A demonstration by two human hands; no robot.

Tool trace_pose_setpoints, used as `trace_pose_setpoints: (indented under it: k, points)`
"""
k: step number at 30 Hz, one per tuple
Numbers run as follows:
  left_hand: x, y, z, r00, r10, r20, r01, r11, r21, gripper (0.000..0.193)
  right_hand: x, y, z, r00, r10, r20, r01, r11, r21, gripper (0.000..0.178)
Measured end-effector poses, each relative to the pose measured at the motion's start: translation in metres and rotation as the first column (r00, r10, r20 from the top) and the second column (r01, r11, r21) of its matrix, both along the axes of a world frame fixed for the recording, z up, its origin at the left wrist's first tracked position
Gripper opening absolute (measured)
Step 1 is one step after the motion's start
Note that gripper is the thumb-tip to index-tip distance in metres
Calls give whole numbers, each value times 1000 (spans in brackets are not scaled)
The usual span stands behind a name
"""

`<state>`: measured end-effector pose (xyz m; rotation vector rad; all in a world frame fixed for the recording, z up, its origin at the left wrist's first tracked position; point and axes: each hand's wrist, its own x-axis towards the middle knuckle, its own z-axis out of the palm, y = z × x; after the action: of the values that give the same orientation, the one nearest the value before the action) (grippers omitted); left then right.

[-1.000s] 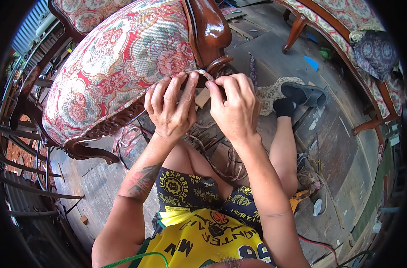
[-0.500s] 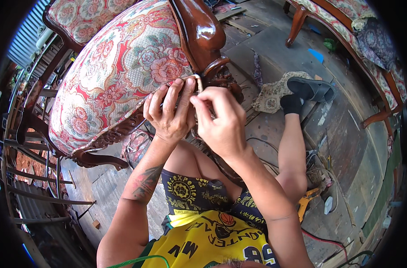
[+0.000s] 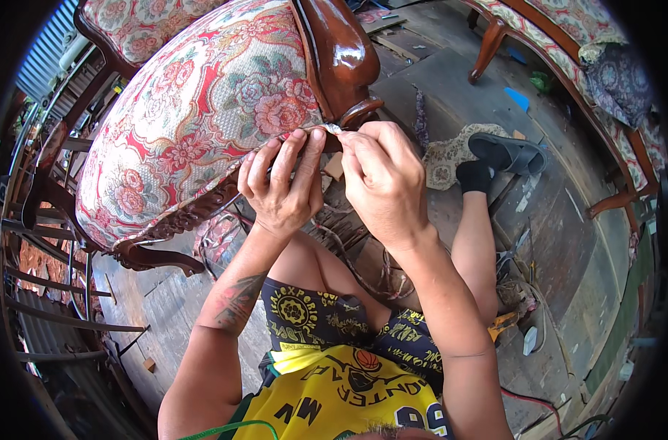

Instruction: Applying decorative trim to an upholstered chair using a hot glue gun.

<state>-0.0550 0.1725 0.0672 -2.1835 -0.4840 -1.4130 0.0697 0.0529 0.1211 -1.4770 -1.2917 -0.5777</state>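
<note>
A floral upholstered chair seat [image 3: 180,125] with carved, glossy brown wood is in front of me. Along its lower fabric edge runs a thin strip of trim [image 3: 333,129], its pale twisted part showing between my hands. My left hand [image 3: 282,183] has its fingertips pressed on the trim at the seat edge; its thumb is hidden. Just right of it, my right hand [image 3: 385,180] pinches the strip near the seat's corner, by the curved wooden arm support [image 3: 345,62]. A brownish cord-like length [image 3: 341,253] trails below my hands over the floor; whether it joins the trim is unclear.
Another floral seat with wooden legs [image 3: 488,48] stands at the far right, with patterned cloth [image 3: 619,84] on it. My foot in a dark sandal [image 3: 513,152] rests by a lace-like fabric piece [image 3: 444,158]. A yellow-orange tool [image 3: 501,324] lies right of my leg.
My right hand has shifted right and slightly down from the left, drawing the trim sideways between them. The left hand stays at the seat edge. The view has shifted slightly.
</note>
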Motion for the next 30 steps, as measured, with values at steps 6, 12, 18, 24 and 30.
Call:
trace_pose_setpoints:
  k: [6,12,18,24,30]
  points:
    - [-1,-2,1,1000,-6,1,6,1000,-9,45,2,-1,1,988,-39,151,45,998,-33,21]
    - [5,-9,4,999,-16,38,18,998,-61,46,4,2,7,975,-34,219,37,999,-7,18]
    - [5,-7,-1,998,-31,60,36,995,-89,48,9,13,23,950,26,311,-21,1000,-20,12]
    - [-2,-13,4,999,-12,41,16,996,-92,44,-4,3,21,987,0,162,3,1000,-20,14]
    - [15,-11,-2,996,-70,61,69,998,14,37,-21,-53,-39,974,-85,-211,62,992,-112,15]
